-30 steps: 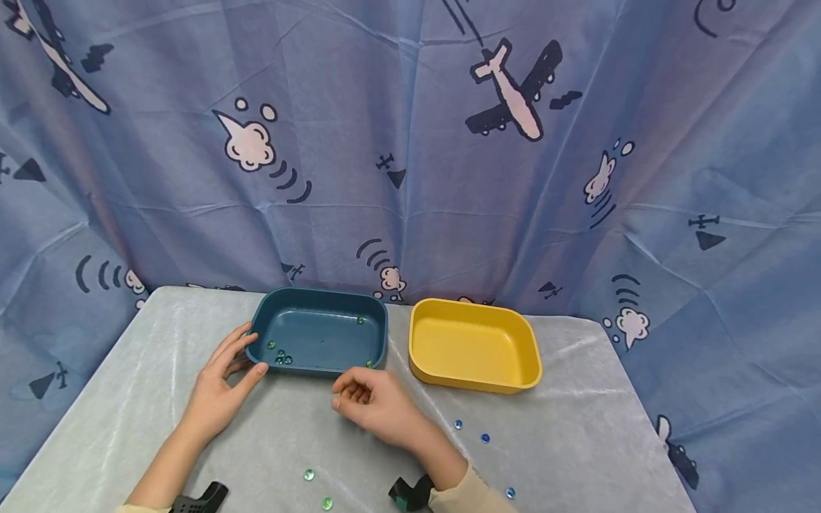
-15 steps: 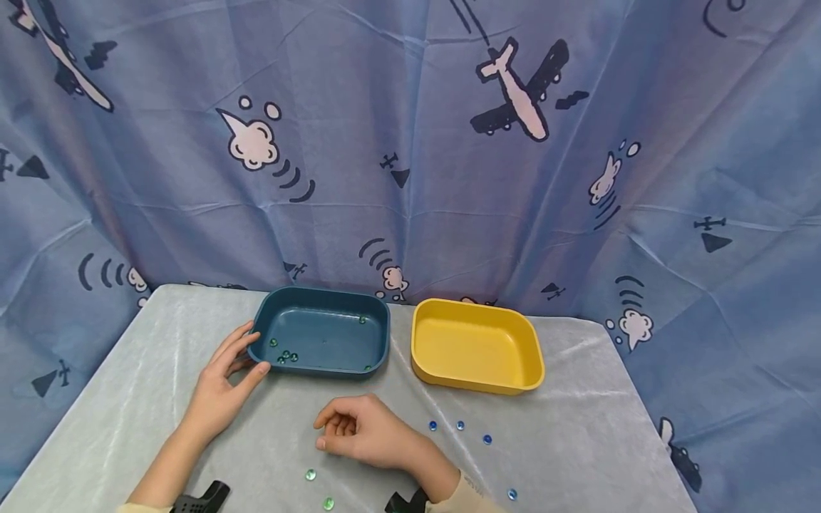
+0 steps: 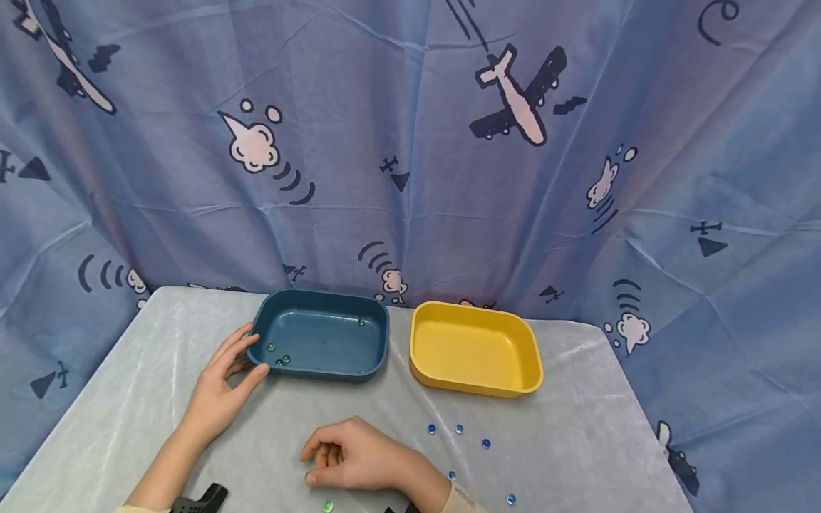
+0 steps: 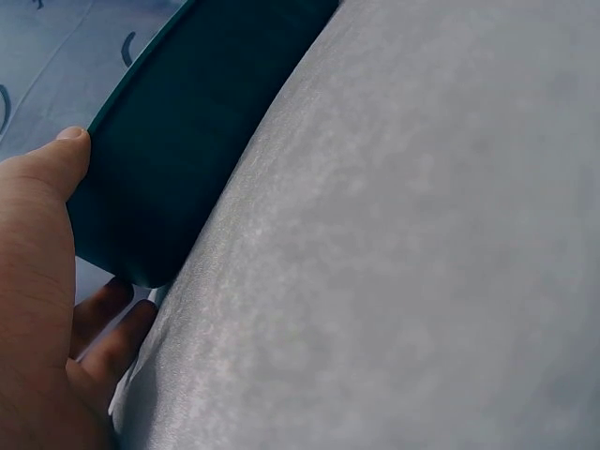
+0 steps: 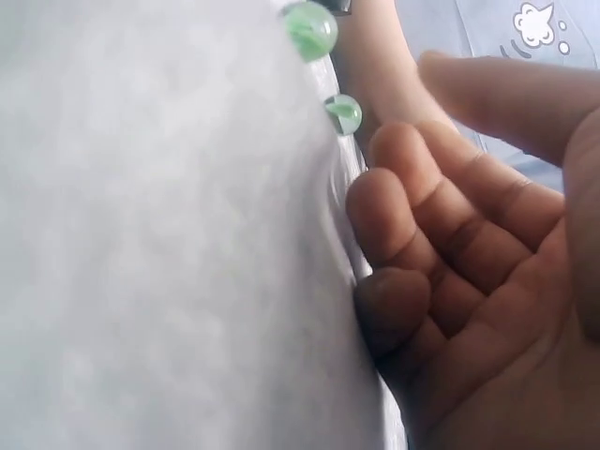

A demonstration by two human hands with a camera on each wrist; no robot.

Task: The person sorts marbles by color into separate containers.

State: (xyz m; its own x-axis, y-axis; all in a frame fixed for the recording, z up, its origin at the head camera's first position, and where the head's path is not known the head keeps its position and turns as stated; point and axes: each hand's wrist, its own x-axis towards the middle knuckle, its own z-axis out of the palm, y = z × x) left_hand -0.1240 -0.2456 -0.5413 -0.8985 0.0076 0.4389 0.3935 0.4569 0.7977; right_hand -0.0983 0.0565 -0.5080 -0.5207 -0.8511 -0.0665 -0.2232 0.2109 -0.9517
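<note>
My left hand holds the near left corner of the dark teal bin. In the left wrist view its thumb lies at the rim of the bin, with fingers low behind the corner. Several green glass marbles lie inside, one at the back right. My right hand is low over the cloth in front of the bin, fingers loosely curled and thumb apart, holding nothing. Beyond its fingertips, the right wrist view shows a near green marble and a second green marble; the head view shows one green marble.
A yellow bin with no marbles visible stands right of the teal one. Several blue marbles are scattered on the grey cloth in front of it. A blue curtain printed with airplanes hangs behind the table.
My right hand has drawn back from the teal bin's front edge toward the table's front, uncovering more blue marbles and covering one green marble. My left hand stays at the corner.
</note>
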